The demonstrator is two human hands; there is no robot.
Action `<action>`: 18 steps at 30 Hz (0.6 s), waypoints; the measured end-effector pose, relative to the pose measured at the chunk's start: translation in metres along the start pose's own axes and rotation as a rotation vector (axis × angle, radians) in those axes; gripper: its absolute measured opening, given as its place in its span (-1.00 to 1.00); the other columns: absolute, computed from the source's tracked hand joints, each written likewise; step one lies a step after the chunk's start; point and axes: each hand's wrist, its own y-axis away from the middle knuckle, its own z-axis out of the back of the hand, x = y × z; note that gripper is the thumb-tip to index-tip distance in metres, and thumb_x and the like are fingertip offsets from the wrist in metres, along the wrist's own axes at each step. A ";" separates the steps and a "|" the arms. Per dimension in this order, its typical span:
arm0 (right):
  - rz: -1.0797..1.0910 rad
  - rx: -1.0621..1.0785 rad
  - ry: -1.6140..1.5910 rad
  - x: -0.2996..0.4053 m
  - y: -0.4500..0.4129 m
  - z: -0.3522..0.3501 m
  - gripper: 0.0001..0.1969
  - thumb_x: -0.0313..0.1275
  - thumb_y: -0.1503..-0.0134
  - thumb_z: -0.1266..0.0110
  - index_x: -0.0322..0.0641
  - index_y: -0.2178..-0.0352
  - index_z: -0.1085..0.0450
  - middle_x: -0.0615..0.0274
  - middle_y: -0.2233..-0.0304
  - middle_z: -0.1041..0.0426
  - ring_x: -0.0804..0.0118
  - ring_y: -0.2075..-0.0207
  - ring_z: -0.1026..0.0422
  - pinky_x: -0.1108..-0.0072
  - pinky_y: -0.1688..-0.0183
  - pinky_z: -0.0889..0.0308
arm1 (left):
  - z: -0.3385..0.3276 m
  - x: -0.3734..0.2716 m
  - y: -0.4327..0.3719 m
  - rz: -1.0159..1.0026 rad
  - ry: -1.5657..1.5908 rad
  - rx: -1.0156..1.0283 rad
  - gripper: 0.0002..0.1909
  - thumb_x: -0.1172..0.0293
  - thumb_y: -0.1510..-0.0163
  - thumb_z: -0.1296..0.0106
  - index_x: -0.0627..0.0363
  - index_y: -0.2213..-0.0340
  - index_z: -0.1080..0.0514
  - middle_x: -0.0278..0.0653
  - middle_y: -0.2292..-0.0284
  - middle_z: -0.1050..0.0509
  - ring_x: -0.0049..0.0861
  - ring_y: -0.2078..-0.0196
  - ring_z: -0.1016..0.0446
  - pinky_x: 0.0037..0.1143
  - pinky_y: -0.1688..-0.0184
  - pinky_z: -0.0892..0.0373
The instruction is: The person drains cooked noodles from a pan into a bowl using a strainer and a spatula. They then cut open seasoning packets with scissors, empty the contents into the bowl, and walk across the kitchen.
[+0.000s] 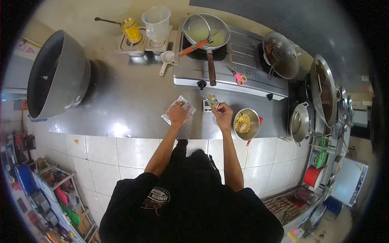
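Note:
On the steel counter (127, 91) lies a printed plastic food packet (189, 114). My left hand (177, 114) is over it and touches it; my fingers are partly hidden, so whether they grip it is unclear. My right hand (223, 115) pinches small clear sachets (211, 100) with greenish-yellow contents, held above a small white digital timer (207, 106). Just right of that hand stands a metal bowl (256, 129) containing dry yellow noodles (242, 123) with a pale clump on top. Something red shows partly behind the bowl.
Behind my hands is a gas stove (243, 51) carrying a long-handled pot (211, 65) of yellowish liquid and a strainer (197, 27). Pink-handled scissors (240, 79) lie on its front. A large grey bowl (70, 76) stands left; a plastic jug (157, 25) and yellow can (131, 30) stand behind.

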 end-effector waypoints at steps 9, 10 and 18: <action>-0.008 -0.059 -0.141 0.009 0.051 0.021 -0.72 -0.67 0.08 -0.21 -0.20 0.61 -0.21 0.44 0.60 -0.33 0.68 0.54 -0.27 0.78 0.49 -0.18 | 0.019 0.012 0.024 -0.499 0.322 0.051 -0.74 0.25 0.04 -0.15 0.21 0.43 -0.42 -0.08 0.51 -0.46 -0.20 0.52 -0.45 -0.29 0.49 -0.34; -0.031 -0.045 -0.162 0.011 0.058 0.034 -0.74 -0.63 0.09 -0.23 -0.23 0.60 -0.23 0.39 0.58 -0.35 0.63 0.52 -0.30 0.74 0.46 -0.23 | 0.036 0.004 0.035 -0.532 0.312 0.073 -0.74 0.25 0.04 -0.15 0.21 0.43 -0.42 -0.08 0.51 -0.46 -0.20 0.52 -0.45 -0.29 0.49 -0.34; -0.090 0.197 -0.016 0.117 0.133 0.119 -0.84 -0.67 0.12 -0.18 -0.31 0.54 -0.31 0.42 0.57 -0.34 0.63 0.52 -0.30 0.73 0.46 -0.26 | 0.113 -0.061 0.152 -0.678 0.520 0.185 -0.68 0.32 0.12 -0.22 0.29 0.41 -0.39 -0.12 0.54 -0.39 -0.25 0.54 -0.38 -0.36 0.46 -0.30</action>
